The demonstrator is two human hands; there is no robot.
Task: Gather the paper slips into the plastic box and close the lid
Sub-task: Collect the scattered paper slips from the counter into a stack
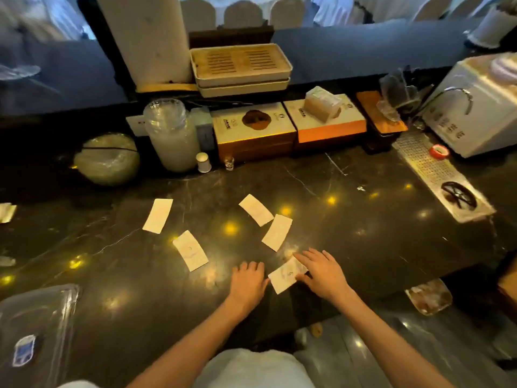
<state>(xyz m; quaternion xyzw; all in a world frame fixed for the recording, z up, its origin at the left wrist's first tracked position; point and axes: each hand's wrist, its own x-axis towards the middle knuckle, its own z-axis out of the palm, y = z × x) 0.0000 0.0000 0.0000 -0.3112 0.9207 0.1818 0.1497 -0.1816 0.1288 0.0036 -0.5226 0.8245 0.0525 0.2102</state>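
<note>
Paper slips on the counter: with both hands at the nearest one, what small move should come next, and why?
Probably pinch up the nearest slip: the right hand lies on its edge, the left hand beside it, and it is still flat on the counter. Four other slips remain scattered, and the plastic box sits far left.

A dark marble counter (349, 219) carried five paper slips (158, 216), spread out flat and mostly apart. A clear plastic box (36, 326) sat at its near left corner. Along the back stood a stack of clear cups (170, 135) and two cartons (253, 127).
</note>
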